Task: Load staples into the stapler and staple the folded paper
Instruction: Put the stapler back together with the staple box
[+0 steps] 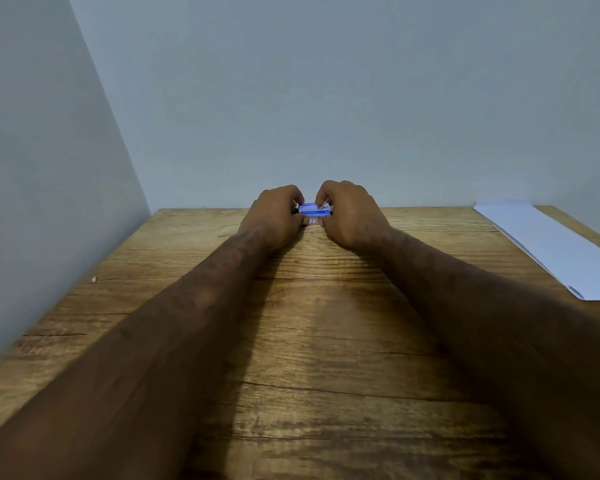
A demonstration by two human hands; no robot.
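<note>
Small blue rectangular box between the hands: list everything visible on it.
The small blue rectangular box looks like printed card, with a paler band along its top and tiny print too small to read. It lies level, long side across the view, held over the far end of the wooden table. The left hand pinches its left end and the right hand its right end, fingers curled over the top. A red-and-white piece shows right beneath it; whether they touch cannot be told.

open wood of the table [319, 341] runs down the centre of the frame between the left forearm [174, 323] and right forearm [482, 306]. folded paper [551, 251] lies at the right edge; the left wall [32, 168] and back wall [326, 98] shut off the left and top.
</note>
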